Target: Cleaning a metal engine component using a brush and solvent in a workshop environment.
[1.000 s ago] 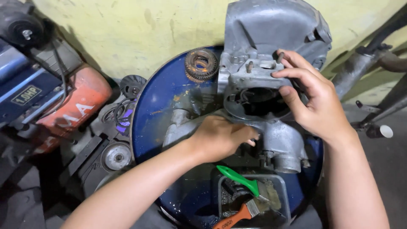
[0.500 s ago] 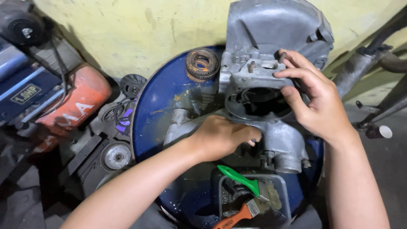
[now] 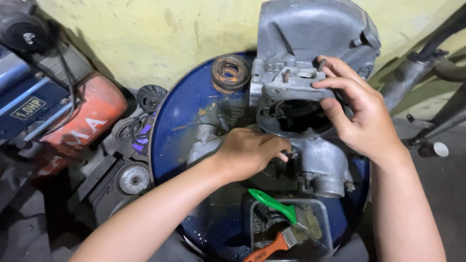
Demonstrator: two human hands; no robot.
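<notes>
Engine casing on blue drum lid, my right hand gripping its top edge, left hand clenched around a small fitting underneath.

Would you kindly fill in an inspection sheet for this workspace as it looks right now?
Surface: round blue drum top, stained and scratched.
Job's things: grey metal engine casing, standing on the drum top.
Clutter: toothed gear; clear tub holding a green-handled brush and an orange-handled brush.
Hands: left hand closed at the casing's lower part; right hand gripping its upper flange.
Cables: black cable on the machine at left.
Surroundings: yellow wall; orange and blue machine; pulley; metal tubes.
</notes>
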